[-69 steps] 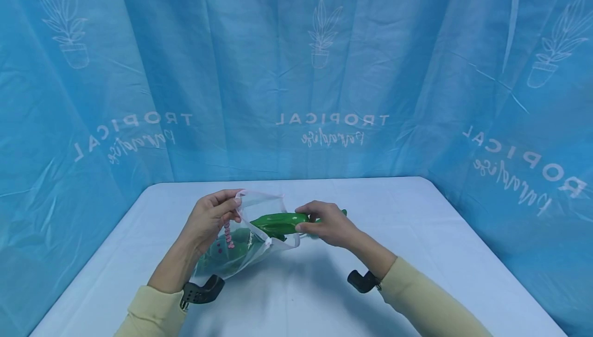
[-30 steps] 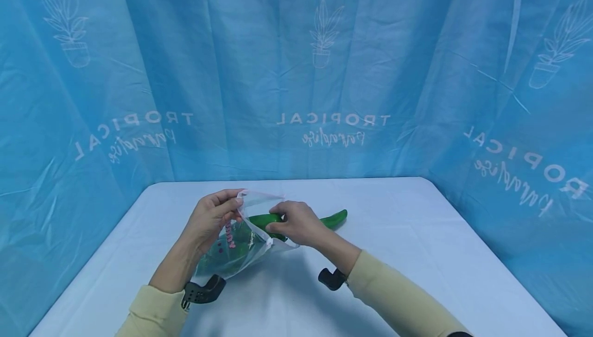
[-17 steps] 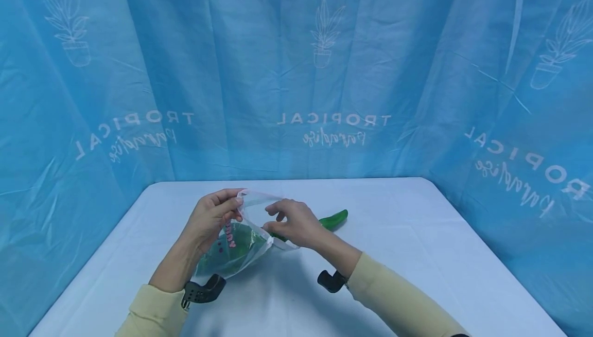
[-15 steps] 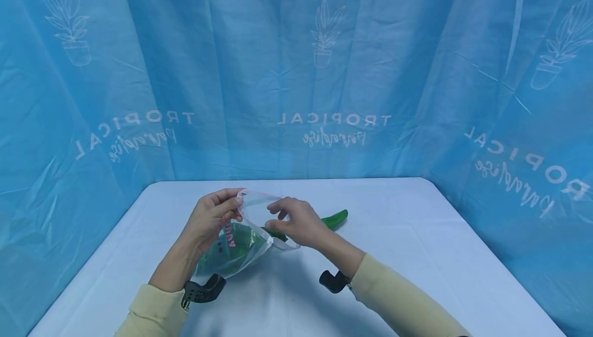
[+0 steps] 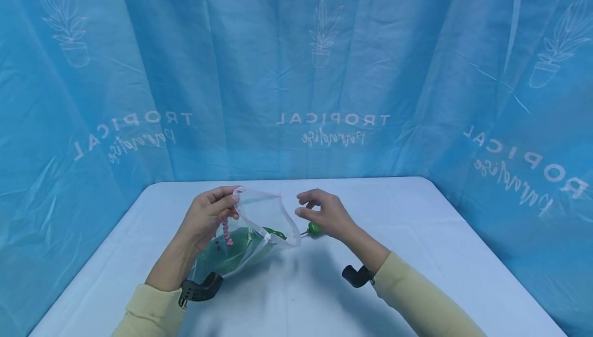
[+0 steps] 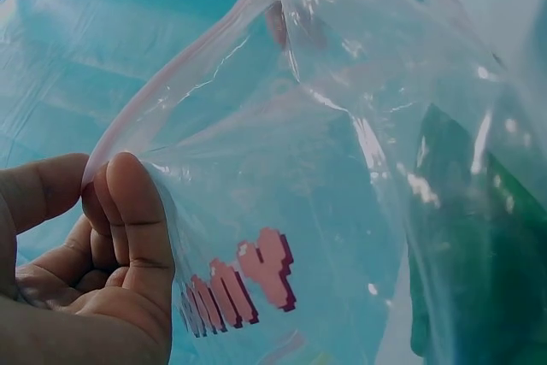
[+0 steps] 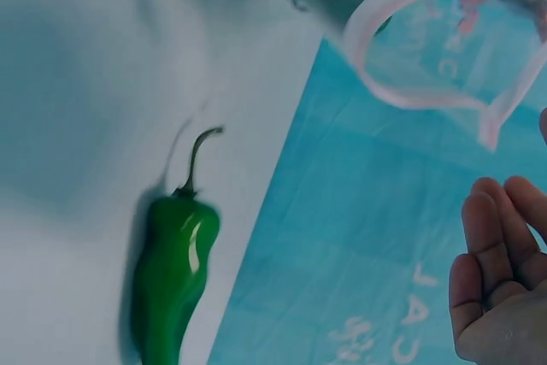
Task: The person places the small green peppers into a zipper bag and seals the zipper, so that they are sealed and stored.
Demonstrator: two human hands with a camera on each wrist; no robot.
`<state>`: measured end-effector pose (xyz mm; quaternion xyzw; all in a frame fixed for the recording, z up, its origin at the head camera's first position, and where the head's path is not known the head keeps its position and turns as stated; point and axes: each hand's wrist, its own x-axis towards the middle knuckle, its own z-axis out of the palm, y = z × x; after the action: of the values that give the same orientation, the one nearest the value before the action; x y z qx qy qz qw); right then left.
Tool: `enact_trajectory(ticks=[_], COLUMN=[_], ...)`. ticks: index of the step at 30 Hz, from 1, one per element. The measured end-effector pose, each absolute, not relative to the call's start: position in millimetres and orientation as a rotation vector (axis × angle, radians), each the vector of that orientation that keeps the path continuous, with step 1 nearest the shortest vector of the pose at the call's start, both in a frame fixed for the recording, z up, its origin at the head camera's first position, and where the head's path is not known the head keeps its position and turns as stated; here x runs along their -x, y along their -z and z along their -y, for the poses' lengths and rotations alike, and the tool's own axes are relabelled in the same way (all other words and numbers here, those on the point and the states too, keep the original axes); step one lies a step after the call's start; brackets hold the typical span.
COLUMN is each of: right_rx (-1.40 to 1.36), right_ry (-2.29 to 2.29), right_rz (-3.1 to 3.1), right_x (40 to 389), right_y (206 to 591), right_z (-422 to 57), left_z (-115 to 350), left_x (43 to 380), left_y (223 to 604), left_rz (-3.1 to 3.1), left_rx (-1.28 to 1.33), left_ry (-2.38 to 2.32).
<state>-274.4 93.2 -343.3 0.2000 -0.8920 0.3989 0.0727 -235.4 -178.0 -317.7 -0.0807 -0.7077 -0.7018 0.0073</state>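
My left hand [image 5: 208, 216] pinches the pink-edged rim of a clear plastic zip bag [image 5: 257, 206] between thumb and fingers, so the mouth gapes to the right. Pink lettering [image 6: 265, 271] marks the bag's side in the left wrist view. Several green vegetables [image 5: 231, 247] lie inside, blurred by the plastic; the end of one green pepper [image 5: 276, 233] shows at the mouth. Just right of the mouth hovers my right hand [image 5: 329, 216], fingers bent loosely and holding nothing. Beneath it a long green chili pepper [image 7: 175, 262] with a curved stem lies on the table, mostly hidden in the head view.
A white-covered table [image 5: 296, 301] carries everything. Blue printed curtains [image 5: 296, 95] rise behind it and on both sides. A black wrist camera [image 5: 201, 288] sits on the left wrist and another wrist camera [image 5: 356, 276] on the right.
The right hand pushed a green pepper into the bag, let go of it and drew back rightward out of the mouth. The left hand keeps its pinch on the rim, shifting slightly left.
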Motion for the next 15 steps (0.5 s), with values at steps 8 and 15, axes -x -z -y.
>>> enact_trajectory(ticks=[8,15], right_rx=[-0.471,-0.424], right_ry=[-1.218,-1.209], right_rz=[2.757,2.814], right_x=[291,307], right_y=[355,370], right_z=[-119,-141], left_z=[180,180], left_x=[235,235], left_y=[314,315], left_rz=[2.188,2.155], left_rx=[0.256,0.271], left_ry=[2.200,2.238])
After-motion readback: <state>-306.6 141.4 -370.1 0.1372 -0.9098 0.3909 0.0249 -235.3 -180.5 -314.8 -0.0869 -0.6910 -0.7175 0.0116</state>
